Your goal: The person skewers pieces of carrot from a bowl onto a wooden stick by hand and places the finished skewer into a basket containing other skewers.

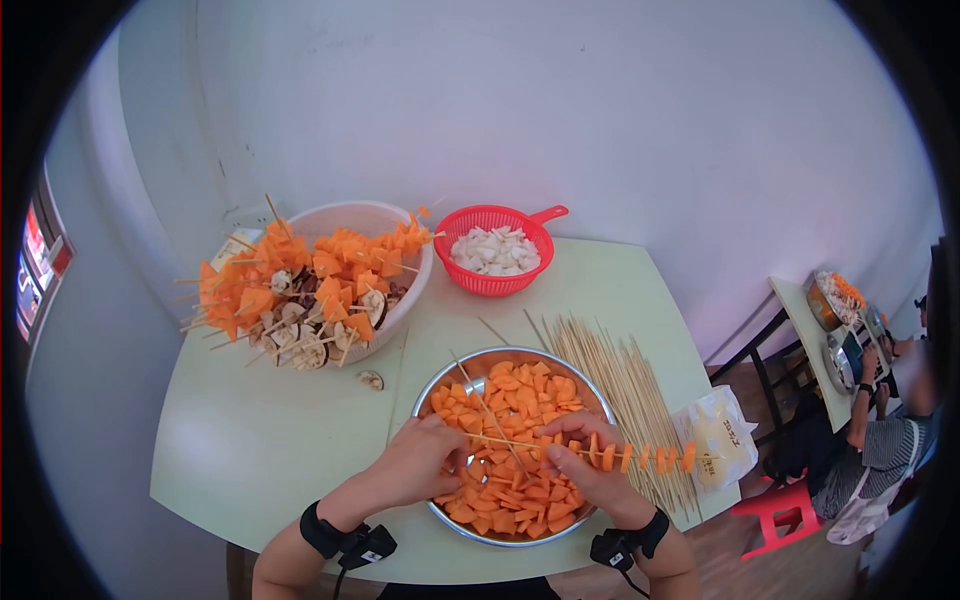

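My right hand (590, 468) is closed around a bamboo skewer (505, 440) that lies nearly level over a metal bowl (600, 395). Several carrot slices (645, 460) are threaded on it, spaced apart to the right of my fingers. My left hand (425, 458) is at the bowl's left rim, close to the skewer's bare end. Its fingers are curled together, and what they pinch is hidden. Cut carrot pieces (520, 395) fill the bowl, with a loose skewer (480, 395) lying across them.
Filled skewers with orange pieces and eggplant (310, 345) overflow a white tub (410, 290). Behind the bowl stands a red strainer (490, 285) of white slices. Bare skewers (620, 390) and a plastic packet (715, 440) lie right. Another person (880, 455) sits at a far table.
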Demonstrator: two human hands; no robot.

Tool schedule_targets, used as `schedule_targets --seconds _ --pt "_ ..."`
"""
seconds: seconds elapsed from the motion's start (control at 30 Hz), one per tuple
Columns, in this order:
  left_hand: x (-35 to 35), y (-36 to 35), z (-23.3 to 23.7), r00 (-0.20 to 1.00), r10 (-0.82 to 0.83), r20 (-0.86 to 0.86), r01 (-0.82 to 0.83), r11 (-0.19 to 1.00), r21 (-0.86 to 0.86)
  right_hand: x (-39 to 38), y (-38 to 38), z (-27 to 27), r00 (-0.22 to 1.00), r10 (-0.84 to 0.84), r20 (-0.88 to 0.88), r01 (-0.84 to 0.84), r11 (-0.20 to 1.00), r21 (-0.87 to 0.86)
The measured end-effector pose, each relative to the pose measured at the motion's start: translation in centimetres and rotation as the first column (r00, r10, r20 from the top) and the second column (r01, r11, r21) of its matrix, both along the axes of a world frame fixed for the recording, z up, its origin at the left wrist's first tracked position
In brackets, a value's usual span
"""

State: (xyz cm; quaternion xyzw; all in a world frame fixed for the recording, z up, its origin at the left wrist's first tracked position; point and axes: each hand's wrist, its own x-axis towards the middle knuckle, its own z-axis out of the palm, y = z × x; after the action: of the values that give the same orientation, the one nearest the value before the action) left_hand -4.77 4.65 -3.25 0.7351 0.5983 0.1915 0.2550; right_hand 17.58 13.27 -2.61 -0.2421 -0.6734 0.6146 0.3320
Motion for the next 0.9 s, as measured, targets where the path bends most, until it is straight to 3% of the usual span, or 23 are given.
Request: schedule_targets --seconds 0.13,0.27,0.37,0.47,0.53,0.63,0.73,0.9 --pt "-0.2 0.0 -0.3 0.984 0.101 0.146 -0.117 0.987 0.106 0.1 0.2 -0.2 1.000 -0.024 0.008 0.024 0.999 0.047" --pt "-1.0 0.0 -0.9 0.989 0.040 0.140 -0.059 0.989 0.134 0.2 0.0 0.4 0.999 -0.022 0.050 0.022 1.000 -0.012" --pt "-1.0 -0.2 -0.7 0.977 0.097 0.191 -0.133 0.974 0.184 0.0 -0.2 0.2 1.000 -0.023 0.006 0.022 0.994 0.107" --pt "-1.1 -0.2 -0.1 0.757 0.432 0.491 -0.483 0.875 -0.025 0.6 -0.4 0.1 1.000 -0.020 -0.007 0.021 0.991 0.130" --pt "-1.1 -0.1 -0.5 0.708 0.439 0.553 -0.487 0.871 -0.067 1.0 -0.4 -0.1 0.988 -0.009 0.153 -0.049 0.928 0.369" --pt "-0.9 -0.2 -0.8 0.650 0.442 0.618 -0.486 0.867 -0.108 0.3 -0.9 0.6 0.996 -0.007 0.086 -0.032 0.892 0.450" --pt "-0.9 -0.3 -0.6 0.639 0.448 0.625 -0.487 0.865 -0.121 -0.1 -0.7 -1.0 0.999 0.028 -0.037 -0.016 0.949 0.314" --pt "-0.5 -0.3 -0.6 0.605 0.463 0.648 -0.480 0.861 -0.166 -0.3 -0.6 -0.6 0.999 0.050 -0.010 -0.044 0.953 0.299"
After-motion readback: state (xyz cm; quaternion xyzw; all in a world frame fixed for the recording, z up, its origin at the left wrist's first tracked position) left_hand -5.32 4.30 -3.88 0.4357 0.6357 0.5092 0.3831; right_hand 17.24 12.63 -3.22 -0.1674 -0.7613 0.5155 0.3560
